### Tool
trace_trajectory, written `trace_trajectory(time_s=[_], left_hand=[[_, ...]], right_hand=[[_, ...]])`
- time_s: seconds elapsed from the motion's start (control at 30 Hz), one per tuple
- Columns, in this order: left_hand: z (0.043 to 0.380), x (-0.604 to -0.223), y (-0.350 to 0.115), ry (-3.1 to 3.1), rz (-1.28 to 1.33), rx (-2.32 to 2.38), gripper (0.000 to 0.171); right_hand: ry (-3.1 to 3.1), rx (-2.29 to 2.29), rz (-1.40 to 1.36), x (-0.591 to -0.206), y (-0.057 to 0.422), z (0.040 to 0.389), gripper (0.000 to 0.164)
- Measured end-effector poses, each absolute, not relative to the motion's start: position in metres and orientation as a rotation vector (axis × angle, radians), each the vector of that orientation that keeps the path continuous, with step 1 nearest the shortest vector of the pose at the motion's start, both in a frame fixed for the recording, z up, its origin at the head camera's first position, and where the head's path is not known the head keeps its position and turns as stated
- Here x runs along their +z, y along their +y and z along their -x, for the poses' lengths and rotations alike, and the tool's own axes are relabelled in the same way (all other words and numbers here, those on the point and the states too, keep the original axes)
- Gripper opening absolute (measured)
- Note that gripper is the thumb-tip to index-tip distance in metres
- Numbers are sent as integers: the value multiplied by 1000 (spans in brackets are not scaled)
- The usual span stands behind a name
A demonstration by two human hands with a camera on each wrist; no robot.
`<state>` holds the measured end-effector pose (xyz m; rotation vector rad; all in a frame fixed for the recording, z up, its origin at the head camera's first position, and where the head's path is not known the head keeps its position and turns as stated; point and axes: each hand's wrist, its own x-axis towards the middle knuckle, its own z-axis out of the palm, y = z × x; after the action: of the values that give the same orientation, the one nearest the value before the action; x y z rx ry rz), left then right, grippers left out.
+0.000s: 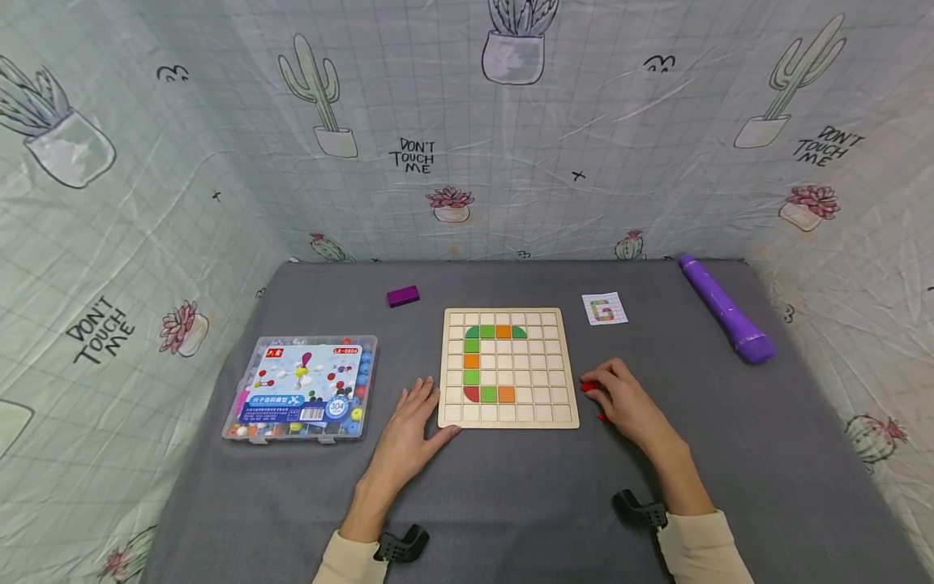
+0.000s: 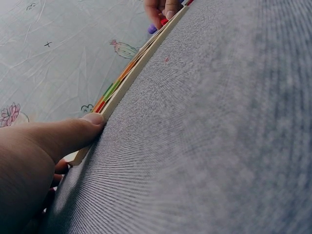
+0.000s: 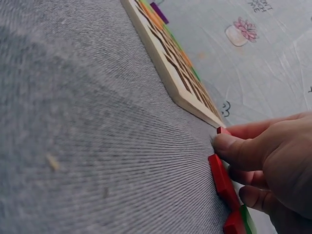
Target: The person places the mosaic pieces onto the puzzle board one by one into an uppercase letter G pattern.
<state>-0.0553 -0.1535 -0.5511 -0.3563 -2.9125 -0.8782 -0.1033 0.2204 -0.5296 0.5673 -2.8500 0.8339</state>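
Between my hands lies a wooden grid board (image 1: 540,373) with raised edges. Green, orange and red tiles (image 1: 488,332) sit in its cells, along an upper row, down a left column and along a lower row. My left hand (image 1: 409,438) rests at the board's near left corner, thumb against the near edge, fingers fairly straight by the left side. Off the board's right side, my right hand (image 1: 626,401) pinches a small red tile (image 3: 222,130) between thumb and forefinger. Under that hand lie more red tiles (image 3: 223,182) and a green-edged piece (image 3: 247,222), partly hidden.
A white card (image 1: 605,309) printed with a coloured G lies behind the board's right side. A purple block (image 1: 403,296) is at the back left. To the left sits a clear plastic box (image 1: 299,389) of coloured parts; a purple tube (image 1: 722,308) lies far right.
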Motion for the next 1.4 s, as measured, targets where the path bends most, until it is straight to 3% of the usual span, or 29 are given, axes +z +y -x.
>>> trace_trajectory(time_s=[0.33,0.6,1.2,1.4], left_hand=[[55,-549,-153,-2917,354,-885,74],[56,-549,-153,-2915,357,-894,75],[56,-549,-152,-2927,352,-887,74],[56,-549,-153,-2933,349,-875,75]], right_hand=[[-2872,888,-522,-522,221,104,9],[-2843,885,-559,-519,218,105,25],[-2736,1001,-617,-515,197,106,14],[-2723,1000,-667,-517,188,106,18]])
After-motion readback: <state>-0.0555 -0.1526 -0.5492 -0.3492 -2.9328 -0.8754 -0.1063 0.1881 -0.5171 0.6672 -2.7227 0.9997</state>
